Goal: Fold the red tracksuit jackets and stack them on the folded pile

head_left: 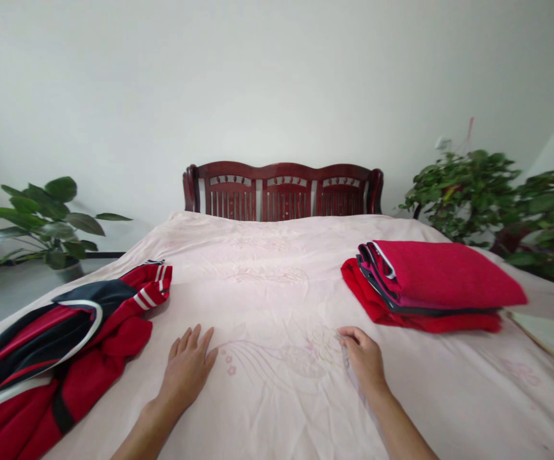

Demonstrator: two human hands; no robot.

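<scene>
My left hand (186, 367) lies flat on the pale pink bedspread (267, 287) with its fingers apart, holding nothing. It is nearest to a crumpled red-and-black track jacket (61, 345) with white stripes, spread at the bed's left side. My right hand (363, 358) has curled fingers around a thin translucent strip (356, 383), perhaps plastic, that trails towards me. Just beyond that hand, a folded stack of red cloth (430, 284) with dark-trimmed layers sits on the bedspread, apart from my fingers.
A dark red wooden headboard (284, 191) stands at the far end of the bed against a white wall. A broad-leaved potted plant (41, 223) is at the left, and leafy plants (463, 198) at the right. A pale flat board (549, 338) lies at the right bed edge.
</scene>
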